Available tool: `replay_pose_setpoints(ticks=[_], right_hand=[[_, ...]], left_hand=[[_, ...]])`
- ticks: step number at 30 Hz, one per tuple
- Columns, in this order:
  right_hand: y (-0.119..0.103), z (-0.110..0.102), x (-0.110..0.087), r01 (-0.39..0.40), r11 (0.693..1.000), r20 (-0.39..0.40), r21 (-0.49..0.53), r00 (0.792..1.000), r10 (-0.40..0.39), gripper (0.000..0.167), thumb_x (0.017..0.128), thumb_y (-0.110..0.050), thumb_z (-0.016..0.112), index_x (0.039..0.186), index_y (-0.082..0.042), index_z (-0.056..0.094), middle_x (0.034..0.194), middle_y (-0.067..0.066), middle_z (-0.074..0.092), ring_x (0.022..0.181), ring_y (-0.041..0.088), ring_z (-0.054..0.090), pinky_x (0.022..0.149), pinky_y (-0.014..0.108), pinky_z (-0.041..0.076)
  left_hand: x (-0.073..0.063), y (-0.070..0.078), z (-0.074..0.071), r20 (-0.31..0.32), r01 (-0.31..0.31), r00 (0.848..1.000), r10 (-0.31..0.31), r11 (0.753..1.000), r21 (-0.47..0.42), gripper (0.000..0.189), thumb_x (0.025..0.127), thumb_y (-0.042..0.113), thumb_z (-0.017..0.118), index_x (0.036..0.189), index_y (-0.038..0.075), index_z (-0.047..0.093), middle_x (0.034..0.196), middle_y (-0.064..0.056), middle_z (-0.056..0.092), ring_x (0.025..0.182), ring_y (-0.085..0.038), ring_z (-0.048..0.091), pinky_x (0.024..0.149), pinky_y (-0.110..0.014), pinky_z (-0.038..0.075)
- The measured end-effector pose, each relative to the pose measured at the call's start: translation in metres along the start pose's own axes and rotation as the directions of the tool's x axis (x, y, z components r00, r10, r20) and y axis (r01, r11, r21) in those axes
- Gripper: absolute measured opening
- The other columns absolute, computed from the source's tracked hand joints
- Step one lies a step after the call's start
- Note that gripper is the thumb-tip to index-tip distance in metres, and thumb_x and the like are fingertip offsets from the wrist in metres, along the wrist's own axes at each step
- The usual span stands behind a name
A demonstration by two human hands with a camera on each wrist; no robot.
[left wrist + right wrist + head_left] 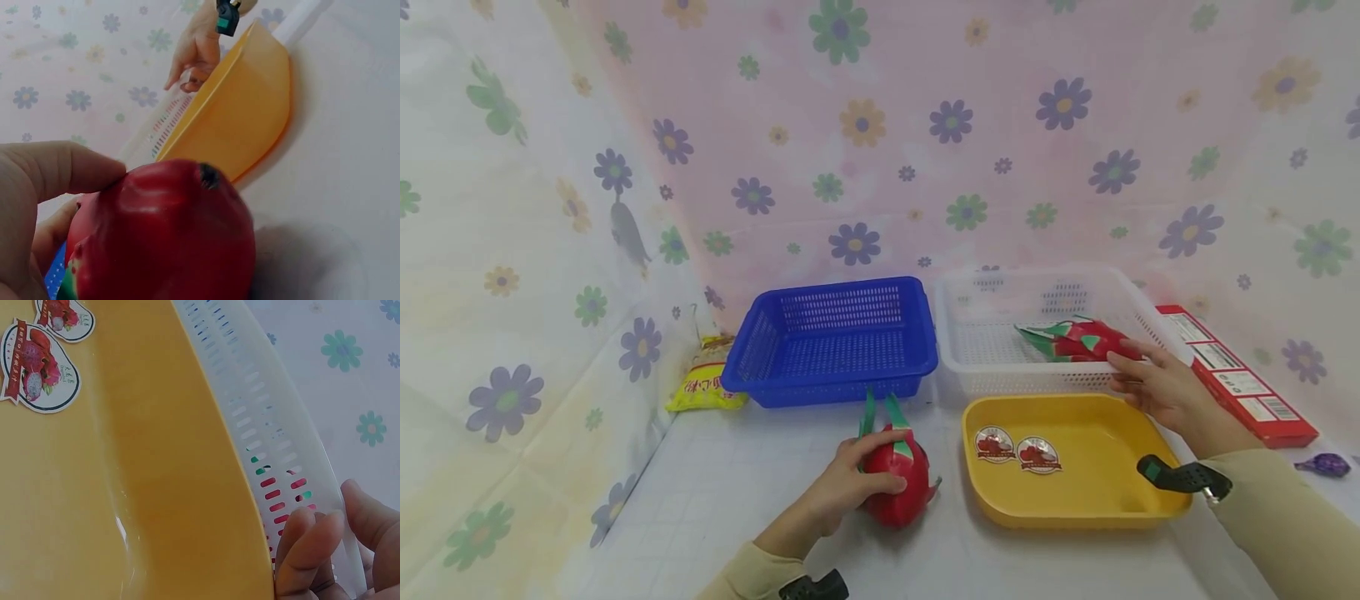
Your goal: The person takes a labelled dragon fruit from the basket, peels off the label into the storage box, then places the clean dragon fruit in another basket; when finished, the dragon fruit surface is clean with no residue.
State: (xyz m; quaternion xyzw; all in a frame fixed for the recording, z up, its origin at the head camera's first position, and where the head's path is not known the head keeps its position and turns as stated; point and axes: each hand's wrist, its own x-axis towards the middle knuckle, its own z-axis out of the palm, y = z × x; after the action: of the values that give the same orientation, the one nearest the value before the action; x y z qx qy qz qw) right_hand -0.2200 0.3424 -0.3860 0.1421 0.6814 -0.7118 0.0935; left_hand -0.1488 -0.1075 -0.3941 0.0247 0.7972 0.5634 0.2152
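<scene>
My left hand [857, 475] grips a red dragon fruit [898, 479] with green leaf tips, thumb on its near side. The fruit stands over the white table with its leaves toward the blue basket; in the left wrist view its dark stem end [208, 176] faces the camera. My right hand [1161, 387] pinches the front rim of the white basket [1000, 379] near its right corner, fingers [312, 547] against the outer wall. Inside that basket lies red dragon fruit [1086, 340], showing through the slots in the right wrist view.
A blue basket [835, 387] stands at the back left, beside a yellow packet [707, 387]. In front of the white basket is a yellow tray [1097, 492] with two round stickers [1039, 455]. Toward the right lie a red box [1285, 429] and a small purple object [1324, 465].
</scene>
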Motion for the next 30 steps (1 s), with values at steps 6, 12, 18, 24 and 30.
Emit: replay_pose_setpoints(ticks=[6,12,18,24,30], right_hand=[[-0.0004,0.0037,0.0001,0.021,0.998,-0.011,-0.063,1.000,-0.022,0.096,0.088,-0.049,0.066,0.160,-0.023,0.008,0.085,-0.019,0.064,0.078,0.008,0.067,0.070,0.016,0.054],[0.0003,0.0033,-0.0005,0.023,0.997,-0.014,-0.078,1.000,-0.024,0.094,0.087,-0.051,0.066,0.159,-0.025,0.012,0.086,-0.018,0.064,0.079,0.008,0.067,0.072,0.016,0.055],[0.0030,0.0021,0.0016,0.031,0.989,-0.029,-0.144,0.999,-0.036,0.094,0.087,-0.055,0.065,0.159,-0.024,0.014,0.087,-0.019,0.063,0.080,0.007,0.067,0.073,0.016,0.055],[0.0047,-0.0014,0.0009,0.037,0.989,-0.026,-0.145,0.999,-0.041,0.093,0.088,-0.053,0.064,0.159,-0.021,0.014,0.087,-0.019,0.064,0.080,0.008,0.067,0.071,0.016,0.054],[0.0053,-0.0021,0.0009,0.040,0.991,-0.015,-0.129,0.999,-0.042,0.085,0.088,-0.052,0.065,0.156,-0.025,0.021,0.088,-0.017,0.065,0.079,0.008,0.066,0.070,0.015,0.054]], left_hand=[[0.0005,-0.0004,0.0009,-0.034,0.005,0.999,-0.006,1.000,-0.020,0.062,0.077,0.024,0.082,0.133,0.035,0.058,0.140,-0.020,0.035,0.128,-0.047,0.042,0.090,-0.057,0.056],[0.0014,-0.0019,0.0022,-0.055,0.007,0.998,-0.009,0.999,-0.048,0.063,0.076,0.025,0.083,0.133,0.034,0.059,0.139,-0.020,0.036,0.128,-0.048,0.042,0.090,-0.058,0.055],[0.0014,-0.0041,0.0033,-0.068,0.023,0.997,-0.029,0.995,-0.096,0.064,0.078,0.027,0.083,0.136,0.034,0.057,0.143,-0.021,0.032,0.129,-0.049,0.041,0.092,-0.059,0.054],[0.0006,-0.0068,0.0021,-0.025,0.003,1.000,-0.006,0.993,-0.122,0.063,0.081,0.026,0.080,0.139,0.033,0.055,0.148,-0.021,0.031,0.132,-0.048,0.040,0.094,-0.059,0.053],[-0.0050,-0.0042,-0.0023,0.002,0.003,1.000,-0.003,0.991,-0.133,0.064,0.082,0.026,0.079,0.141,0.032,0.053,0.148,-0.020,0.039,0.131,-0.045,0.043,0.093,-0.058,0.054]])
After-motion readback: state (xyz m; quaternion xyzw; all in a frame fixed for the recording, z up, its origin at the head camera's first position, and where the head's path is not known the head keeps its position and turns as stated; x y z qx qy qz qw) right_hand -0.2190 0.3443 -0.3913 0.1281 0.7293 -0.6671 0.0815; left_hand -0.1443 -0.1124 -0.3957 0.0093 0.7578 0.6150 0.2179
